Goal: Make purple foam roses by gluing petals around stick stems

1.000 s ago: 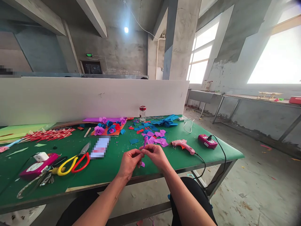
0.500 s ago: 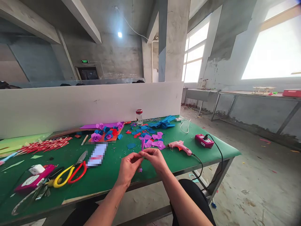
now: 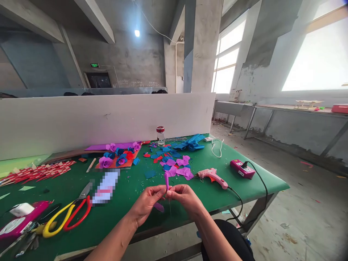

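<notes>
A rolled strip of purple paper (image 3: 166,179) stands upright between my fingertips, above the green table. My left hand (image 3: 149,201) pinches its lower end from one side. From the other side my right hand (image 3: 187,198) pinches the same end, the fingertips of both hands meeting. A thin pale strand (image 3: 170,208) hangs below the fingers; whether it is wire or glue I cannot tell. Under my left hand is a purple paper piece (image 3: 159,207), partly hidden. Just beyond my hands lie loose purple paper petals (image 3: 185,172) and blue and red scraps.
A pink glue gun (image 3: 212,177) lies to the right, near a magenta power socket (image 3: 241,169). Scissors (image 3: 70,214) with yellow and red handles lie left. Finished paper roses (image 3: 105,162), a red-lidded jar (image 3: 160,136) and blue paper (image 3: 191,143) stand further back, before a white partition (image 3: 114,116).
The view has shifted, and my hands appear slightly lower. Both still pinch the purple roll. The thin strand and more of the purple piece beneath the fingers now show.
</notes>
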A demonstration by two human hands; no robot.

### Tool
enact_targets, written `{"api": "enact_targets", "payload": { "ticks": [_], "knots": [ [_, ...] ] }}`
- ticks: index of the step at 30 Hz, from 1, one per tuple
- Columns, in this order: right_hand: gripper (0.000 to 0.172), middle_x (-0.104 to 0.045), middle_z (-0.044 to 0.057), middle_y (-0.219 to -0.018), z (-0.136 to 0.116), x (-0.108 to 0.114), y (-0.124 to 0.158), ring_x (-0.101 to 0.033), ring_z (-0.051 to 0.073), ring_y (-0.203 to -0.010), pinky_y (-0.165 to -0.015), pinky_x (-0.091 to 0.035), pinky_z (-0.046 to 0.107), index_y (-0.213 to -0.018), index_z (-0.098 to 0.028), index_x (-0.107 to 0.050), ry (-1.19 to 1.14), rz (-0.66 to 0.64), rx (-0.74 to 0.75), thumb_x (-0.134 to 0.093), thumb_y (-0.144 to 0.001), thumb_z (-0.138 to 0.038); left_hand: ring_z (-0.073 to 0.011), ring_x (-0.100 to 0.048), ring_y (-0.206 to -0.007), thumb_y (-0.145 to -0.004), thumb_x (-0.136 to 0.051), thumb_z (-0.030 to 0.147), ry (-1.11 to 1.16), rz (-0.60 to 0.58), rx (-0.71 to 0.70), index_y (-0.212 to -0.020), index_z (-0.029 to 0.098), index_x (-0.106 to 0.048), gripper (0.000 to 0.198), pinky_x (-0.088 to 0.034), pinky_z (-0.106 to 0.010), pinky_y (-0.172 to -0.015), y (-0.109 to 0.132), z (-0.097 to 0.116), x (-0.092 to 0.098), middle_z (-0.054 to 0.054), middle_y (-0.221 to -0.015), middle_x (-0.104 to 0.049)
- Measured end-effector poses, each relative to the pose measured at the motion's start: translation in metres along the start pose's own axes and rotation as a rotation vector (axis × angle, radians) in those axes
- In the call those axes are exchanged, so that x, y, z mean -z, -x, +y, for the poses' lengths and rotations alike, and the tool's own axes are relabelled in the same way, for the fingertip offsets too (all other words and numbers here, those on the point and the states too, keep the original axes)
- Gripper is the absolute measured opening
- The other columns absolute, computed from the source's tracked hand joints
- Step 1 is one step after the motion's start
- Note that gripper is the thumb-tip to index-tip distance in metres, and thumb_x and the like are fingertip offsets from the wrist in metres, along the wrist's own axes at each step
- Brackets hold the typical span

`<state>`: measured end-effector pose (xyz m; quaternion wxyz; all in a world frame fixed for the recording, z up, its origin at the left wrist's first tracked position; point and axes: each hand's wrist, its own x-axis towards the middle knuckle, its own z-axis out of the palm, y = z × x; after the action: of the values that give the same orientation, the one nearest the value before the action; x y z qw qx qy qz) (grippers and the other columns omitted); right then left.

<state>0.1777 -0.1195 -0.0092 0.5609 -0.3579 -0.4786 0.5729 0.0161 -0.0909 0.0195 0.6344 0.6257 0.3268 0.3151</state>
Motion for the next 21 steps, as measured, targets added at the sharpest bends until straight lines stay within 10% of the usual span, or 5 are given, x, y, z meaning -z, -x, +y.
{"api": "enact_targets", "payload": {
  "ticks": [6,11,15,21],
  "knots": [
    [0.039,-0.06,0.003,-0.062,0.018,-0.012,-0.005,-0.055,0.014,-0.062,-0.071,-0.044,0.03,-0.06,-0.013,-0.066,-0.133,-0.11,-0.054,-0.074,-0.071,-0.05,-0.0106,-0.051,-0.065,-0.078,-0.07,0.036,0.344,0.045,0.095,-0.087,0.014,-0.075,0.024,-0.039,-0.023,-0.059,-0.002,-0.024,0.008,-0.008,-0.083,-0.068],
    [0.04,-0.065,0.003,-0.068,0.02,-0.007,-0.014,-0.056,0.014,-0.062,-0.065,-0.044,0.027,-0.079,-0.015,-0.07,0.093,0.002,-0.055,-0.074,-0.069,-0.053,-0.0168,-0.061,-0.081,-0.079,-0.069,0.037,0.303,0.153,-0.008,-0.081,0.017,-0.066,0.02,-0.047,-0.027,-0.07,-0.015,-0.001,0.014,-0.007,-0.092,-0.07],
    [0.042,-0.067,0.004,-0.07,-0.011,0.032,-0.028,-0.056,0.014,-0.062,-0.062,-0.044,0.026,-0.081,-0.016,-0.07,0.307,0.225,0.063,-0.067,-0.073,-0.057,-0.0084,-0.043,-0.047,-0.082,-0.062,0.045,0.109,0.219,-0.147,-0.091,0.022,-0.057,0.026,-0.035,-0.021,-0.048,-0.036,0.018,0.028,0.006,-0.057,-0.054],
    [0.039,-0.069,0.006,-0.074,-0.06,0.1,-0.061,-0.059,0.016,-0.065,-0.061,-0.044,0.025,-0.083,-0.015,-0.069,0.885,0.543,0.16,-0.052,-0.085,-0.05,-0.0077,-0.033,-0.046,-0.069,-0.073,0.045,-0.296,0.307,-0.19,-0.082,0.018,-0.066,0.031,-0.027,-0.021,-0.047,-0.048,-0.006,0.045,0.009,-0.048,-0.034]
  ]
}}
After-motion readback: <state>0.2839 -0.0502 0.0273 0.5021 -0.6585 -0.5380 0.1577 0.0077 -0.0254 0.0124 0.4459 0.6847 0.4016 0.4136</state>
